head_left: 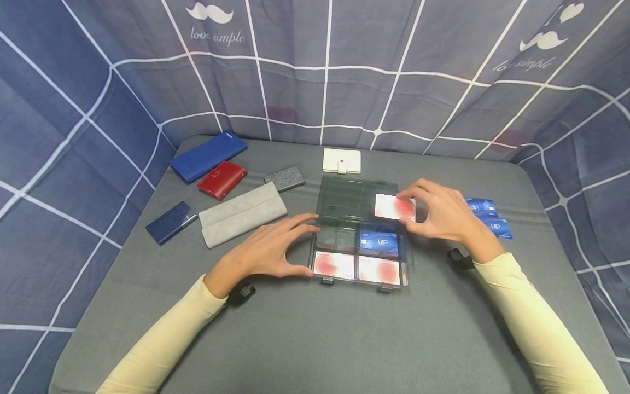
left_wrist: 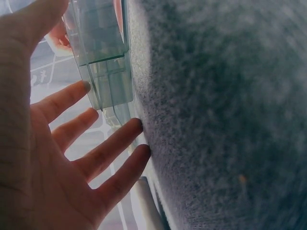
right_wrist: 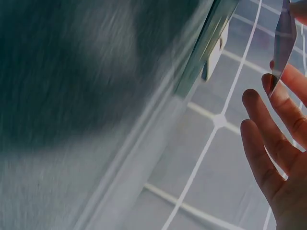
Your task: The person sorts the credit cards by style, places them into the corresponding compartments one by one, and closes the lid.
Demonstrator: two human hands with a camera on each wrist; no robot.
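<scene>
A see-through dark green plastic case (head_left: 336,239) lies on the table, its lid (head_left: 344,197) folded back. White cards with a red circle, one on the left (head_left: 334,265) and one on the right (head_left: 379,271), fill its front compartments. Behind the right one lies a blue VIP card (head_left: 379,242). My right hand (head_left: 440,213) pinches another white card (head_left: 391,207) by its right end, over the lid; the right wrist view shows this card (right_wrist: 284,43) edge-on between thumb and fingers. Along the case's left side my left hand (head_left: 266,249) spreads its fairly straight fingers, tips right at the edge.
Two blue VIP cards (head_left: 498,227) lie right of my right hand. A white card holder (head_left: 342,161) sits behind the case. To the left are a light grey wallet (head_left: 243,215), a grey holder (head_left: 286,178), a red wallet (head_left: 222,179), a blue wallet (head_left: 209,155) and a navy holder (head_left: 171,222).
</scene>
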